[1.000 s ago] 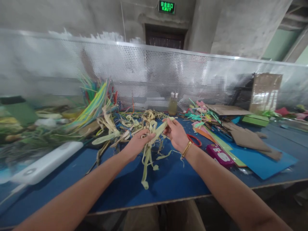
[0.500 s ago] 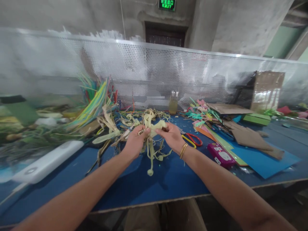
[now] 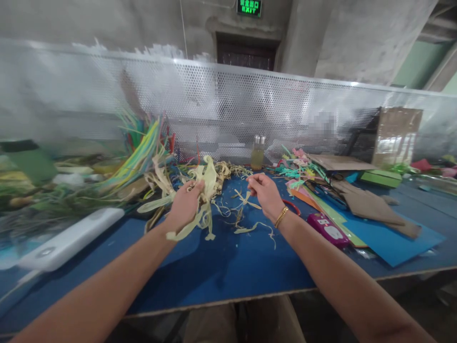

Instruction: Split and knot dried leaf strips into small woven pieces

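My left hand point(image 3: 185, 202) is closed on a bunch of pale green husk-like strips point(image 3: 207, 188). Its broad pieces stand up above the fingers, and curled ends hang below over the table. To the right, apart from the bunch, my right hand point(image 3: 264, 191) is pinched shut just above the table. Whatever lies between its fingertips is too small to make out. Beside those fingertips is a small star-shaped piece of pale strips point(image 3: 245, 200). A loose thin strip point(image 3: 255, 227) curls on the blue tabletop nearer to me. Red-handled scissors point(image 3: 292, 206) are partly hidden behind my right wrist.
A white power strip point(image 3: 73, 240) and bundled coloured stems point(image 3: 137, 147) lie left. More dry strips sit behind my hands, near a glass bottle point(image 3: 257, 153). On the right are a purple device point(image 3: 327, 230), blue paper point(image 3: 389, 243) and cardboard point(image 3: 371, 202). A perforated metal screen point(image 3: 232, 105) stands behind.
My hands were together on the pale strips and have drawn apart. The left moved left with the bunch; the right let go of it and moved right. The star-shaped piece now shows between them.
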The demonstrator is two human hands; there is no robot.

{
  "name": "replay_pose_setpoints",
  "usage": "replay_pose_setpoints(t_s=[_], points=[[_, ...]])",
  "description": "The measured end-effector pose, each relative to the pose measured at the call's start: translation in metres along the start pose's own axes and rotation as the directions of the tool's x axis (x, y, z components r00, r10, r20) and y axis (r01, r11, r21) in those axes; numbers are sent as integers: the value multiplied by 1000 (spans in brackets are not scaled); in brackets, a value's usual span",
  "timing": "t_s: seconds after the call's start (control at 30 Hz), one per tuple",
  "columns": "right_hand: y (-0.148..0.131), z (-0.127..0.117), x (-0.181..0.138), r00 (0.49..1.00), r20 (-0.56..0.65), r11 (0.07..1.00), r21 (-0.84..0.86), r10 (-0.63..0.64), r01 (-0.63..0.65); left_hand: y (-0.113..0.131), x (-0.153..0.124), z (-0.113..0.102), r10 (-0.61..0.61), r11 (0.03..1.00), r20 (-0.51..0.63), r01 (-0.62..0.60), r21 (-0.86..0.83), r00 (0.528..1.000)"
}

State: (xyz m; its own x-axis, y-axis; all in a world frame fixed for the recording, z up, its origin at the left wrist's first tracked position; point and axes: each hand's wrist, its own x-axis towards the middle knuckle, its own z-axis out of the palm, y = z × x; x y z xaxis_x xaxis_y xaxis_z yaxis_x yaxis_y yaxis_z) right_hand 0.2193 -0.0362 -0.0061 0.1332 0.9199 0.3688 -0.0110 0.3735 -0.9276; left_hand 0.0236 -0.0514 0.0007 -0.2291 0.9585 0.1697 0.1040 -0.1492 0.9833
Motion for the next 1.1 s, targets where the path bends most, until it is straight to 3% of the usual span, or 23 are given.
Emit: replay_pose_setpoints(t_s=[0.1, 0.23, 0.37, 0.47, 0.63, 0.9, 1.0, 1.1], points=[[2, 3, -4, 995, 95, 998, -35, -41, 45, 2, -4, 2, 32, 999, 22, -33, 36, 999], [5, 14, -17, 971, 211, 987, -94, -110, 132, -4, -11, 12, 203, 957, 134, -226, 182, 970], [3, 16, -20, 981, 122, 977, -132, -151, 167, -6, -10, 14, 372, 796, 256, -449, 406, 892], [0, 14, -16, 988, 66, 984, -99, -139, 145, -6, -9, 13, 447, 687, 310, -544, 481, 839], [1, 9, -5, 994, -75, 997, 17, -79, 80, -8, -5, 10, 409, 620, 397, -569, 540, 822], [-5, -23, 21, 958, -282, 988, 122, -56, 94, -14, 5, 6, 354, 641, 446, -561, 524, 822], [-6, -27, 24, 962, -273, 990, 135, -11, 50, -18, 9, 3, 379, 657, 403, -549, 516, 833], [-5, -18, 14, 991, -136, 994, 108, -2, 17, -20, 11, 2, 416, 634, 399, -575, 517, 817]])
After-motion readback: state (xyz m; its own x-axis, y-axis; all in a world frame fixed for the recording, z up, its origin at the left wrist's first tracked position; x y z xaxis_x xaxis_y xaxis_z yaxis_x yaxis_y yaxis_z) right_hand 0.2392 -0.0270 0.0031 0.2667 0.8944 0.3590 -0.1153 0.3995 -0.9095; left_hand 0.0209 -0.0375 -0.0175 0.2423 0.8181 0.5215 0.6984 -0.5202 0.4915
